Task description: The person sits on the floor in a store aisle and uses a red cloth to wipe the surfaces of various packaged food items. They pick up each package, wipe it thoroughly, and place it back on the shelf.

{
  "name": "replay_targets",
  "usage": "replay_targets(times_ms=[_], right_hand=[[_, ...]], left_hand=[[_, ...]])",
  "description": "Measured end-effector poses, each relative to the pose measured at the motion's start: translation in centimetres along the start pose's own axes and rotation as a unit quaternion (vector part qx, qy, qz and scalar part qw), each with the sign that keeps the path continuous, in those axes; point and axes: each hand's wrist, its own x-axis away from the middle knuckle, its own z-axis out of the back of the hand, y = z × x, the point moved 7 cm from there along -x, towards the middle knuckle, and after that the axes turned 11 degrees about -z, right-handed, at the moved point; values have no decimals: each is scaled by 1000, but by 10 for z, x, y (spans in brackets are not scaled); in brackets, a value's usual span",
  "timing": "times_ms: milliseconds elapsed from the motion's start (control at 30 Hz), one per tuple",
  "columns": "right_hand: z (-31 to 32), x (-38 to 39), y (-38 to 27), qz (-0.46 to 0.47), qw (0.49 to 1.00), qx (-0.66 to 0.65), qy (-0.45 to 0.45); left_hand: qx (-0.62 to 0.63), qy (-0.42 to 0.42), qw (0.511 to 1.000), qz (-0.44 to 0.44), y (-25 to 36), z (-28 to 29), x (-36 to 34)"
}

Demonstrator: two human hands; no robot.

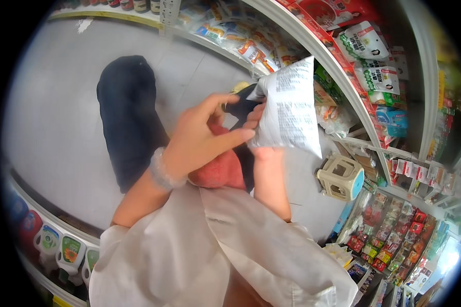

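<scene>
A plump white packet (288, 108) with rows of dark print on its facing side is tilted upright in front of me. My right hand (257, 120) grips its left edge, fingers curled over it and partly hidden behind it. My left hand (197, 135), with a pale bracelet at the wrist, hovers just left of the packet. Its thumb and index finger are spread wide, and nothing shows between them. Below that hand lies a red cloth (223, 173) across my lap, partly covered by it.
Shelving with bagged goods (241, 41) curves along the far side and right. A beige plastic stool (338, 176) stands on the floor at right. Cartons and small packets (394, 233) fill shelves at lower right. Bottles with handles (69, 253) line a shelf at lower left.
</scene>
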Motion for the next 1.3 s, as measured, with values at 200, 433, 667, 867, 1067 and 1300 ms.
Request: replay_targets(times_ms=[200,433,667,867,1067,1300], right_hand=[[-18,-2,32,-53,995,72,-33],[-29,5,69,-279,898,-77,-331],[-36,9,70,-224,954,65,-188],[-5,26,4,155,887,388,196],[-68,35,25,93,979,122,-134],[-69,38,14,289,871,378,122]], left_hand=[[369,45,925,84,-7,-19,-13],[419,-18,902,101,-6,-24,-12],[438,30,884,159,-15,-15,-3],[474,124,864,117,-17,-3,3],[573,155,799,101,-15,-5,3],[497,170,846,92,-15,-10,1]])
